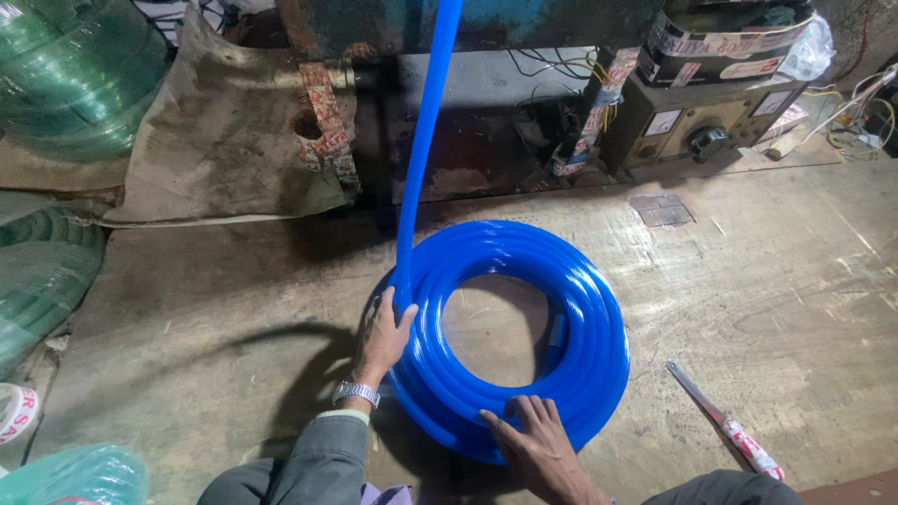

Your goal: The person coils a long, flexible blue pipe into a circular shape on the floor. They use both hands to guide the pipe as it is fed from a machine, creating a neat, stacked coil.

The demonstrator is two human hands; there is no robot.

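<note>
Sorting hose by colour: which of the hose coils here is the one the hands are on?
The blue coil lying flat on the floor; both hands rest on it. The green coils sit untouched at the left.

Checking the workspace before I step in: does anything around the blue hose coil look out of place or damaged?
Nothing looks damaged. The blue hose coil lies flat and neatly wound under both hands. One thing lies loose: a long thin blade on the wooden floor, right of the coil.
</note>
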